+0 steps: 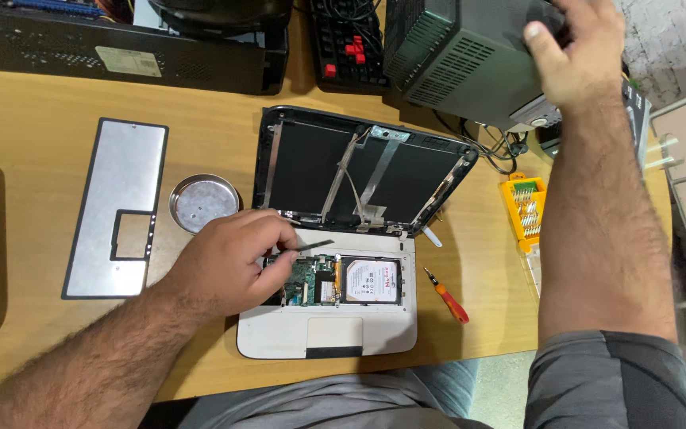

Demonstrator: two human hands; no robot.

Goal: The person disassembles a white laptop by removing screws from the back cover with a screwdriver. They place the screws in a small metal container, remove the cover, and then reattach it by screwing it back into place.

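Observation:
A small white laptop (pixel 279 338) lies open on the wooden desk with its keyboard removed, showing a green circuit board (pixel 305 280) and a silver hard drive (pixel 372 280). Its bare screen panel (pixel 311 163) leans back, crossed by metal strips. My left hand (pixel 228 258) rests on the exposed board, fingers pinched on a thin dark tool (pixel 317 245) whose tip points right. My right hand (pixel 577 52) reaches up to the far right and grips the edge of a dark grey vented box (pixel 454 56).
A silver keyboard frame (pixel 101 199) and a round metal dish (pixel 204 202) lie left of the laptop. An orange-handled screwdriver (pixel 448 296) and an orange bit set (pixel 524 208) lie to the right. A black case (pixel 121 44) and a keyboard (pixel 348 44) stand behind.

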